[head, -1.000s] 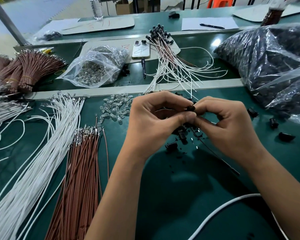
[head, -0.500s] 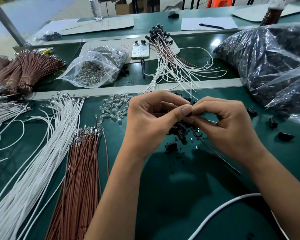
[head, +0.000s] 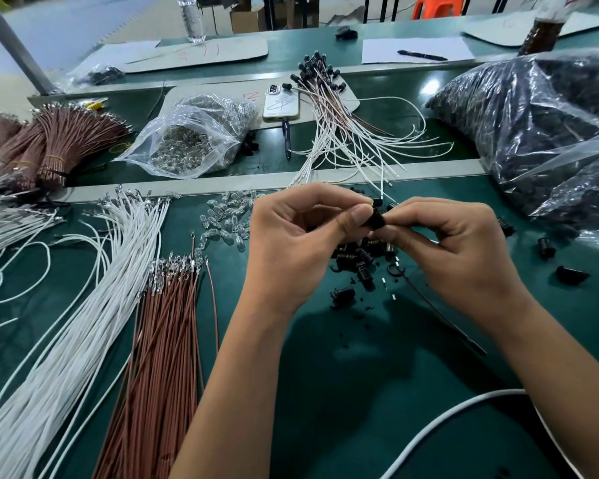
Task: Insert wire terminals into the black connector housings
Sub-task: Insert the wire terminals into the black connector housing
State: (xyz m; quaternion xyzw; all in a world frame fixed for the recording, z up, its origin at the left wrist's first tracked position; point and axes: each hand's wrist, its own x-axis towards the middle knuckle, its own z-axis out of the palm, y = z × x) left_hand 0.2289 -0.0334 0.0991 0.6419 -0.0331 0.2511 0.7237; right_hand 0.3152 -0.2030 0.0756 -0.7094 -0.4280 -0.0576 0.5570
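Observation:
My left hand (head: 296,243) and my right hand (head: 457,250) meet above the green table, and between their fingertips they pinch one small black connector housing (head: 377,218). Under the hands lies a heap of loose black housings (head: 355,259). A dark thin wire (head: 443,312) runs from below my right hand toward the lower right; I cannot tell whether it is held. White terminal wires (head: 83,305) and brown terminal wires (head: 163,357) lie in bundles to the left. Finished wires with black housings (head: 329,108) fan out at the back.
A clear bag of small bulbs (head: 191,143) and loose bulbs (head: 229,219) lie at the back left, a phone (head: 281,102) beside them. Large plastic bags of black parts (head: 540,133) fill the right. Single housings (head: 571,274) lie at the right. A white cable (head: 440,430) crosses the near corner.
Both hands stay together in the same place. The fingertips have shifted slightly, and the black housing between them shows more plainly now.

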